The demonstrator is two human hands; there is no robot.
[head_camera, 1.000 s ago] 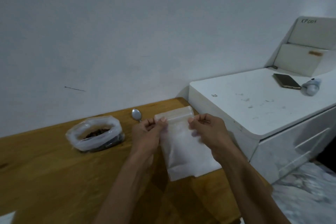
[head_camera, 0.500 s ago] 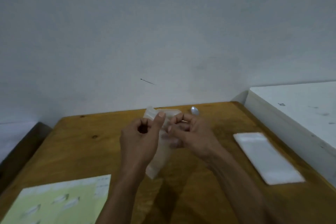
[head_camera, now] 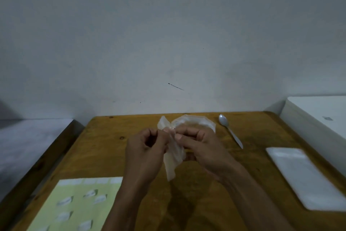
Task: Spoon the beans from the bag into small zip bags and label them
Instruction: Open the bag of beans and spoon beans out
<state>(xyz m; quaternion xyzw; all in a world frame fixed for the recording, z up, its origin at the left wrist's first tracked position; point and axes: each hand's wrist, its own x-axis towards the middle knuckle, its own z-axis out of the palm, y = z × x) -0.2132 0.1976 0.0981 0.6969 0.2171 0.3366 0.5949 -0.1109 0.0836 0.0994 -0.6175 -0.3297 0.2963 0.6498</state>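
Above the middle of the wooden table (head_camera: 104, 148), a small clear zip bag (head_camera: 173, 157) hung thin and crumpled, its mouth pinched between the left hand (head_camera: 145, 155) and right hand (head_camera: 204, 154), fingers curled on the plastic. Behind it sat the rolled-down bean bag (head_camera: 196, 121), contents not visible. A metal spoon (head_camera: 230, 130) lay to the right, then a flat white stack of bags (head_camera: 305, 176); a pale green label sheet (head_camera: 74, 204) lay near left. Plain white wall (head_camera: 168, 34) behind.

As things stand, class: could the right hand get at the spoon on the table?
Probably yes. The spoon lies bare on the table, just right of the right hand, with nothing between them. But that hand pinches the small zip bag and must release it first.
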